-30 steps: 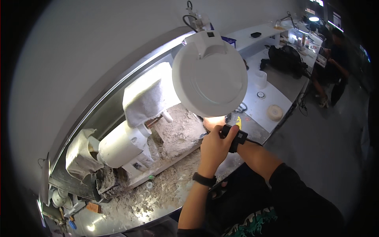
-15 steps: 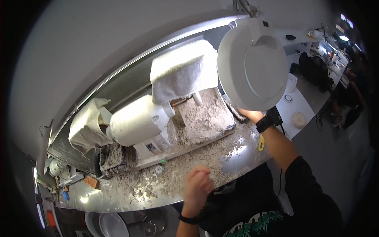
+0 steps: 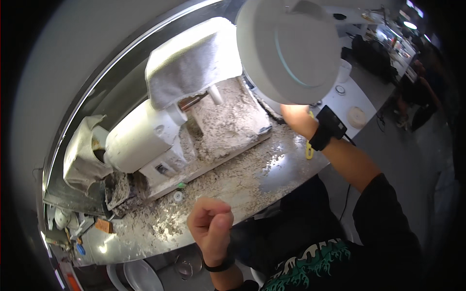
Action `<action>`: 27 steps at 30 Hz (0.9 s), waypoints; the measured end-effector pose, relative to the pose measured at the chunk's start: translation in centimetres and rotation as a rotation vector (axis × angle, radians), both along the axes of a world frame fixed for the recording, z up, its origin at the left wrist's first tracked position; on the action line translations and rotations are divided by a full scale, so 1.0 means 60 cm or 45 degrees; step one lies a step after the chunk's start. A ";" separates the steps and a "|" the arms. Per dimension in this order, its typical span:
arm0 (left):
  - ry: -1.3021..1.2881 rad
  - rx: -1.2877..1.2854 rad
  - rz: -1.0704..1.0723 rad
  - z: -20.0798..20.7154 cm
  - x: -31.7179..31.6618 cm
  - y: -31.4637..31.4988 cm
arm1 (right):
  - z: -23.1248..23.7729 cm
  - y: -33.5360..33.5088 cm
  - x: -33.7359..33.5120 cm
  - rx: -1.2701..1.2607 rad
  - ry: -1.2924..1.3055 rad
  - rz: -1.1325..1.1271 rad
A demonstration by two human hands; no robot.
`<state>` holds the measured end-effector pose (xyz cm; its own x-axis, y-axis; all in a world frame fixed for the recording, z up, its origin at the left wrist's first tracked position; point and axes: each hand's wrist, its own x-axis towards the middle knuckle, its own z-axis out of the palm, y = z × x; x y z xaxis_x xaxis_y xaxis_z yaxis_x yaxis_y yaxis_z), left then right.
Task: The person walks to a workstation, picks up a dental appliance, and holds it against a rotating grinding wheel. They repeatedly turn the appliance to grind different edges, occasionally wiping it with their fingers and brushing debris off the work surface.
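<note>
Head view: lamp (image 3: 290, 53) hides right hand's (image 3: 299, 120) fingers, state unclear; left fingers (image 3: 208, 205) fold inward, well apart.

Has debris (image 3: 228, 180) on the desk (image 3: 284, 178) beyond the left fingers (image 3: 209, 205), the machine (image 3: 140, 138) farther off leftward, the lamp head (image 3: 291, 53) beyond rightward, the block (image 3: 104, 225) well left.

1 orange block (image 3: 103, 225), black bag (image 3: 370, 54)

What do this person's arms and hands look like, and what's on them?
The left hand and right hand wear no gloves; each has a black wristband. At the right one sits a black, boxy device with a dark cable. The right sleeve is black, leaving the forearm bare.
</note>
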<state>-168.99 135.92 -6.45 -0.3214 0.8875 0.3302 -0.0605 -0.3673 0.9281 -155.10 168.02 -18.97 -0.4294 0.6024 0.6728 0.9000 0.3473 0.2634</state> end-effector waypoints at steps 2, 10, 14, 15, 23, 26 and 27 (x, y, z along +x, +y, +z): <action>0.020 -0.065 -0.030 -0.003 0.021 0.022 | 0.019 -0.019 -0.010 -0.060 -0.055 -0.139; -1.005 0.453 -0.578 0.059 0.011 0.066 | 0.114 -0.192 -0.033 -0.372 -0.097 0.128; -1.271 0.745 -0.619 0.079 -0.036 0.066 | 0.190 -0.316 0.012 -1.186 0.116 1.103; -1.373 0.777 -0.580 0.088 -0.041 0.063 | 0.201 -0.335 0.027 -1.262 0.145 1.361; -1.347 0.925 -0.408 0.093 -0.081 0.050 | 0.256 -0.400 -0.022 -2.133 0.191 1.531; -0.136 0.625 0.972 0.058 -0.074 0.108 | 0.247 -0.404 -0.020 -2.049 0.359 1.504; 0.314 0.417 1.132 0.058 -0.065 0.119 | 0.259 -0.403 -0.018 -2.006 0.459 1.430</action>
